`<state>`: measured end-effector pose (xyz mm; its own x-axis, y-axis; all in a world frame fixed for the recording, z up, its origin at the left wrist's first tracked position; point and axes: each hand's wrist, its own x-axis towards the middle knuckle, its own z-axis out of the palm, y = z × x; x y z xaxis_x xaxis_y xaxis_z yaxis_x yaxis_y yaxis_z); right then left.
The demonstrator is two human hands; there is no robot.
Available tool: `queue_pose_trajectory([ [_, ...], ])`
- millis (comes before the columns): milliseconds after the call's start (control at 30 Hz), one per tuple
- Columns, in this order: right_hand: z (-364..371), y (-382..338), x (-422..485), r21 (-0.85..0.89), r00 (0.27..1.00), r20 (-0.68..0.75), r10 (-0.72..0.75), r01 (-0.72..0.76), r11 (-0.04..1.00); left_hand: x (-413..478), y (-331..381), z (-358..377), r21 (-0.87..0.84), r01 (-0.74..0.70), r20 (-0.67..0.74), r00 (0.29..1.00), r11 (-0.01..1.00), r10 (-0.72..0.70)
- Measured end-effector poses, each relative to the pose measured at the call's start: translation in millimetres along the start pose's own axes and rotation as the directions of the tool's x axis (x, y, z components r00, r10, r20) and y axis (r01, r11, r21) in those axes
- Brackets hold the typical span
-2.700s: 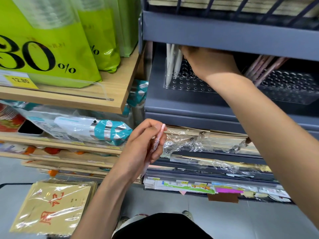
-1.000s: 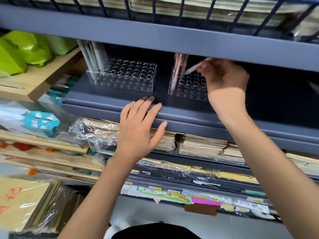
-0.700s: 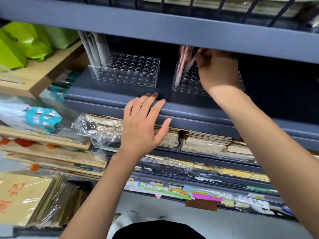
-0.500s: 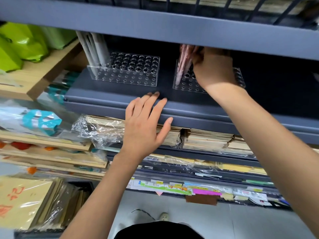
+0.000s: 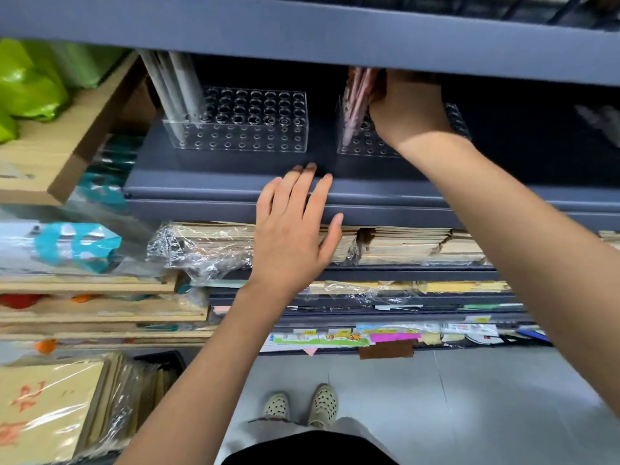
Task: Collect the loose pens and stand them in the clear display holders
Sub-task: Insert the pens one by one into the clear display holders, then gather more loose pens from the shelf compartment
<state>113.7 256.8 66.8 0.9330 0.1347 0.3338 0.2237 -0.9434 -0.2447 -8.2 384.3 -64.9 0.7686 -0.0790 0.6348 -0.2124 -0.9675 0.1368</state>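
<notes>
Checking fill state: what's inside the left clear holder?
The left clear holder has a few white pens standing at its left end; its other visible holes look empty. The upper shelf edge hides the pen tops.

Two bare forearms, no sleeves reaching the wrists, no watch, rings or bracelets. Left hand (image 5: 295,229) and right hand (image 5: 407,109) ungloved, nails short and plain. Dark garment (image 5: 312,448) at the bottom edge, with a pale grey strip above it. Cream slip-on shoes (image 5: 302,406) dotted with dark round holes, toes rounded.
</notes>
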Motion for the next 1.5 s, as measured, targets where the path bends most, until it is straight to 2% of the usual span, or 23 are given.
queue_pose_trajectory([
  [167,-8,16,-3,0.025,0.994,0.003,0.108,-0.108,0.994,2,3,-13,-0.069,0.047,0.105,0.994,0.997,-0.04],
  [233,-20,26,-15,0.124,0.988,-0.036,0.147,-0.142,0.982,8,6,-26,-0.175,0.106,0.167,0.983,0.979,-0.076],
  [267,-27,33,-24,0.248,0.985,-0.062,0.161,-0.141,0.958,11,8,-34,-0.261,0.148,0.199,0.975,0.954,-0.097],
  [333,-43,46,-46,0.583,0.973,-0.05,0.226,-0.155,0.798,16,12,-51,-0.499,0.278,0.272,0.95,0.821,-0.156],
  [367,-52,54,-60,0.668,0.968,-0.035,0.249,-0.162,0.726,18,15,-59,-0.612,0.34,0.297,0.936,0.714,-0.191],
  [467,-69,88,-116,0.735,0.958,0.005,0.288,-0.198,0.648,17,32,-82,-0.794,0.422,0.324,0.903,0.438,-0.283],
  [567,-68,132,-185,0.793,0.907,0.089,0.412,-0.315,0.522,0,50,-89,-0.851,0.439,0.382,0.894,0.288,-0.235],
  [633,-51,167,-236,0.794,0.814,0.186,0.55,-0.454,0.404,-19,61,-83,-0.833,0.486,0.465,0.874,0.265,-0.142],
  [700,-25,200,-293,0.76,0.665,0.307,0.681,-0.602,0.246,-44,71,-64,-0.784,0.579,0.583,0.811,0.223,-0.057],
  [800,17,239,-388,0.65,0.415,0.469,0.78,-0.76,0.014,-97,86,-12,-0.632,0.765,0.767,0.64,0.129,-0.041],
  [933,60,278,-503,0.499,0.118,0.598,0.793,-0.829,-0.253,-184,109,61,-0.366,0.924,0.912,0.379,0.109,-0.156],
  [1000,70,297,-545,0.426,0.015,0.658,0.753,-0.832,-0.355,-222,126,85,-0.225,0.964,0.949,0.249,0.141,-0.192],
  [1067,73,319,-573,0.377,-0.038,0.691,0.721,-0.833,-0.405,-253,148,100,-0.104,0.976,0.968,0.143,0.192,-0.205],
  [1133,72,342,-589,0.338,-0.048,0.716,0.696,-0.849,-0.406,-275,173,108,-0.033,0.973,0.97,0.086,0.227,-0.227],
  [1200,68,366,-596,0.314,-0.018,0.726,0.688,-0.881,-0.354,-284,200,113,0.003,0.971,0.969,0.056,0.239,-0.24],
  [1400,35,433,-588,0.303,0.199,0.692,0.694,-0.952,-0.029,-271,274,114,-0.006,0.947,0.967,0.088,0.322,-0.239],
  [1500,19,463,-566,0.334,0.3,0.674,0.675,-0.939,0.083,-254,298,115,-0.033,0.932,0.972,0.115,0.36,-0.207],
])
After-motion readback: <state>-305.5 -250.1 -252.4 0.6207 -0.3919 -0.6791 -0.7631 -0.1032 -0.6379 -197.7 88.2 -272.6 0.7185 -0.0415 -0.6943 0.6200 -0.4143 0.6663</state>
